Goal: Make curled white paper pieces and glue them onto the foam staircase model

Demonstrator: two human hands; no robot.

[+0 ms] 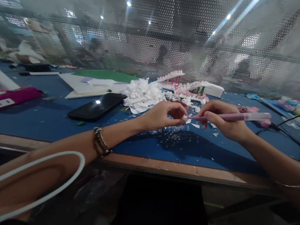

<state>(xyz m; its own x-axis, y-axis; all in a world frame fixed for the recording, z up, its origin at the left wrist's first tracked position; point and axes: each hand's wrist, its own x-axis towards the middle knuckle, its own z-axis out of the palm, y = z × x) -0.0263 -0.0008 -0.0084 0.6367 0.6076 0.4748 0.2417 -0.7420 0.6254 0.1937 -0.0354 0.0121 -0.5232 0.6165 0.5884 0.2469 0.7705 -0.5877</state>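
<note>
Between thumb and fingertips, my left hand (162, 116) pinches a small white piece (185, 118), perhaps folded paper. My right hand (225, 122) grips a pink pen-like tool (235, 116) with a pale, translucent rear end. The tool's thin tip points left and meets the white piece, or nearly so; I cannot tell which. Tiny white shavings (176, 135) lie on the blue tabletop under both hands. Just behind my left hand rises a heap of white paper scraps (143, 94). A red ring-shaped handle (181, 104) shows partly behind my fingers.
A black phone (97, 107) lies left of the heap, before white sheets and green paper (105, 74). At the back stand white models with pink bits (192, 90). A magenta power strip (12, 99) sits left; black cables (292, 138) run right. Perforated metal screen (159, 27) stands behind.
</note>
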